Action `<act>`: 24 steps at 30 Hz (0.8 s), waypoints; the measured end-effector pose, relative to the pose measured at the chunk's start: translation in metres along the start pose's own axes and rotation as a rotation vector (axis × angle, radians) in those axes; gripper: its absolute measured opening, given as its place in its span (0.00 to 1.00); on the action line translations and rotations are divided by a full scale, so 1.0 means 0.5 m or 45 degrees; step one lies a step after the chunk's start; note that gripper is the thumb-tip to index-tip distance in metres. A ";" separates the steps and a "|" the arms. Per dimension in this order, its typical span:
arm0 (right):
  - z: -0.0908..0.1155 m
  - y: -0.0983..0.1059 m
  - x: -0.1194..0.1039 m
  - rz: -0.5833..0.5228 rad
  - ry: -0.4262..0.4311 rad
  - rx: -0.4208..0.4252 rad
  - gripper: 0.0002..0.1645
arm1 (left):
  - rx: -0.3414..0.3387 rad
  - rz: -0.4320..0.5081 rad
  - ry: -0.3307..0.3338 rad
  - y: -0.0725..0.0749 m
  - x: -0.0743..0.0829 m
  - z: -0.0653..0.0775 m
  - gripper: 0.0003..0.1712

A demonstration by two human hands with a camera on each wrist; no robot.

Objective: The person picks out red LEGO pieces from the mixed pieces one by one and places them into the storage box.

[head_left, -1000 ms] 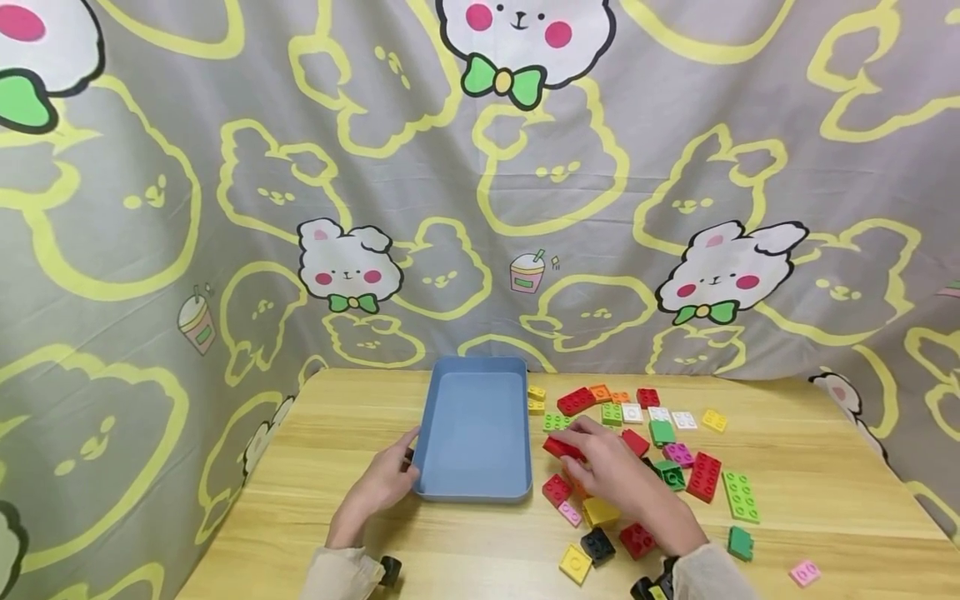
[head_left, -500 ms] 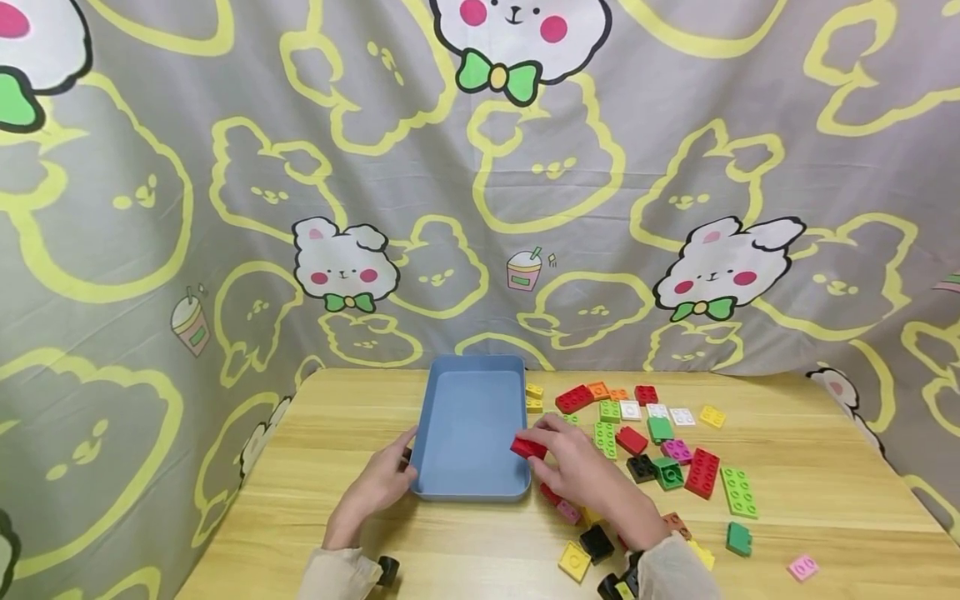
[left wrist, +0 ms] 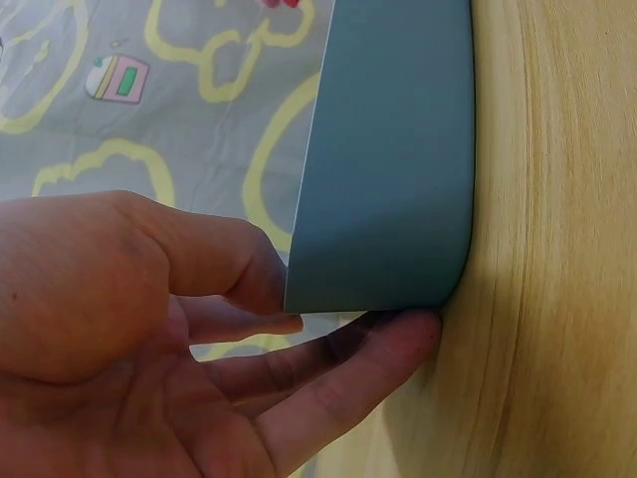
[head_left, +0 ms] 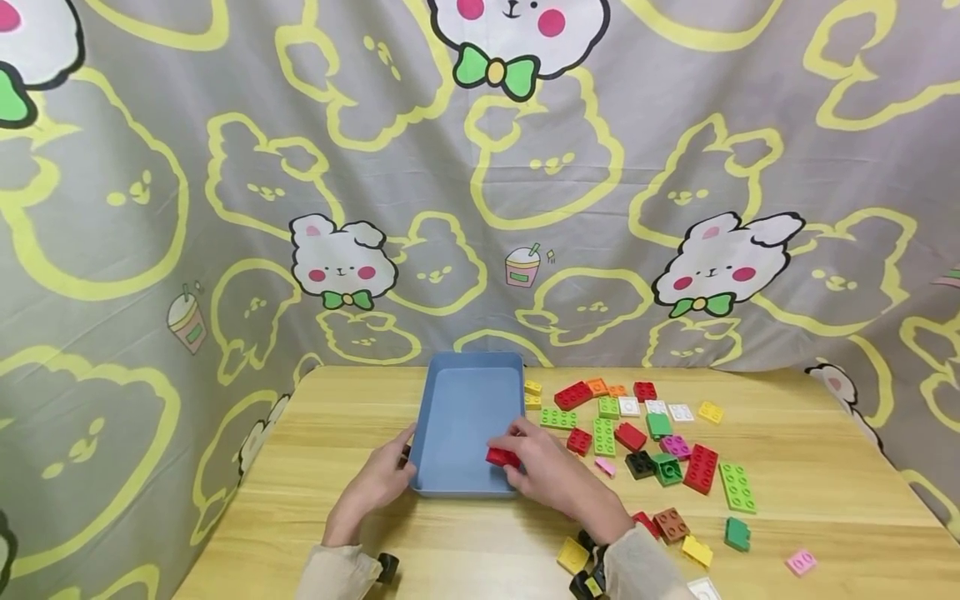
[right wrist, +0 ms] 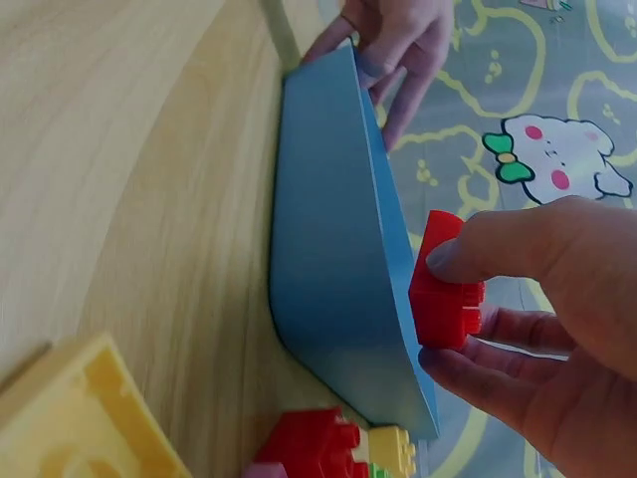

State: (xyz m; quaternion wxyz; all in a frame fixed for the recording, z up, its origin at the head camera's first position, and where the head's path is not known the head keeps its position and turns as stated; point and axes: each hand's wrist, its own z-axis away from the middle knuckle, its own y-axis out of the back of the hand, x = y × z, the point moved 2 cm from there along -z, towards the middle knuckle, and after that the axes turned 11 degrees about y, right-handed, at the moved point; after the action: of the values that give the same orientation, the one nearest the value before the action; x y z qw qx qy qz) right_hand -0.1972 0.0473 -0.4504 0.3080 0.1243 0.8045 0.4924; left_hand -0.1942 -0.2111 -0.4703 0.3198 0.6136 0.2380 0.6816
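Since the earlier frame, your right hand (head_left: 555, 471) has carried the red brick (head_left: 501, 457) toward 9 o'clock, from the tray's right rim to inside it. My reading: work on this brick has passed from the scatter to the tray, with release not yet made.

Right hand: thumb and fingers pinch the brick. A seam shows in the right wrist view; whether two pieces are joined, cannot tell. Left hand (head_left: 378, 477): unmoved at the tray's 8 o'clock corner, thumb and fingers gripping the wall.

Container: one, the blue tray (head_left: 457, 421). You hold the brick between its 4 and 5 o'clock, near rim height. Bare tray floor shows beyond the brick; your right hand hides some of the near right side.

Outward from the tray, on the worktop (head_left: 352, 408): yellow bricks (head_left: 532, 394) just beside the rim at 2 o'clock; light green plate (head_left: 558, 418) at 3; brown brick (head_left: 671, 524) and, well apart, pink brick (head_left: 801, 562) near 4. Patterned cloth (head_left: 345, 262) hangs at 12.
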 end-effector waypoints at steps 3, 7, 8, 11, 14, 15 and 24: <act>-0.008 -0.011 -0.001 -0.001 0.040 -0.050 0.20 | 0.001 -0.010 -0.015 -0.001 -0.002 -0.001 0.39; -0.017 -0.022 -0.001 0.031 0.088 -0.099 0.18 | -0.004 -0.019 -0.022 -0.003 -0.003 -0.002 0.39; -0.018 -0.024 -0.001 0.036 0.095 -0.108 0.18 | -0.005 -0.019 -0.022 -0.003 -0.003 -0.002 0.39; -0.025 -0.029 -0.001 0.047 0.108 -0.123 0.17 | -0.002 -0.020 -0.014 -0.002 -0.003 -0.004 0.39; -0.032 -0.032 -0.001 0.053 0.118 -0.148 0.17 | 0.000 -0.017 -0.010 0.000 -0.001 -0.004 0.39; -0.035 -0.032 -0.001 0.058 0.126 -0.158 0.16 | 0.002 -0.019 -0.012 0.000 -0.001 -0.004 0.39; -0.047 -0.042 -0.005 0.079 0.107 -0.273 0.14 | 0.006 -0.041 -0.024 0.003 0.001 -0.003 0.39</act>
State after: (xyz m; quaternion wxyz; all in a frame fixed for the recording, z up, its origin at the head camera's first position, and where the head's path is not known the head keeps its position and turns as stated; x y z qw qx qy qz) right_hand -0.2077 0.0188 -0.4600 0.2704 0.0948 0.7552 0.5895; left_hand -0.1959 -0.2116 -0.4690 0.3315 0.6168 0.2467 0.6700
